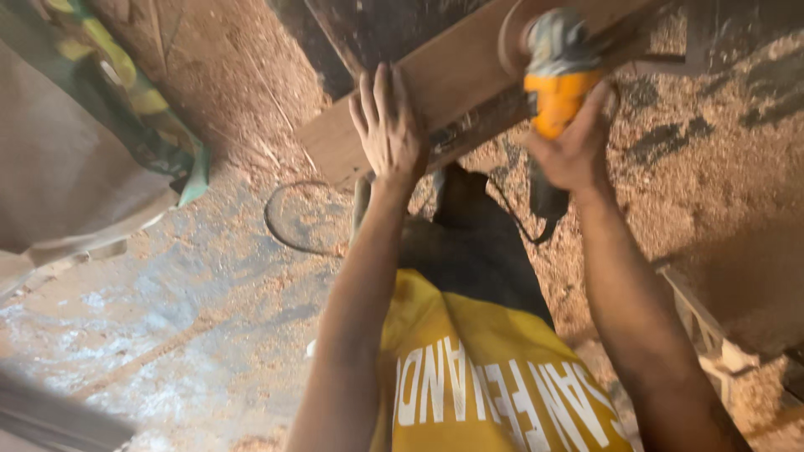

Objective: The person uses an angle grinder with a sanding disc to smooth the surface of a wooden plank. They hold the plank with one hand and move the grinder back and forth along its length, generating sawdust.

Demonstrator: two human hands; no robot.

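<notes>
Grinder (557, 71), with its orange body and grey head, sits on the sloping wooden plank (444, 84), its round disc flat against the smooth brown face near the plank's upper stretch. The right hand (574, 146) wraps its grip closed around the orange body from below. The left hand (387, 125) presses open and flat on the plank near its lower end. A black cord (293, 219) loops over the sawdust-strewn floor (234, 75), open to the left.
</notes>
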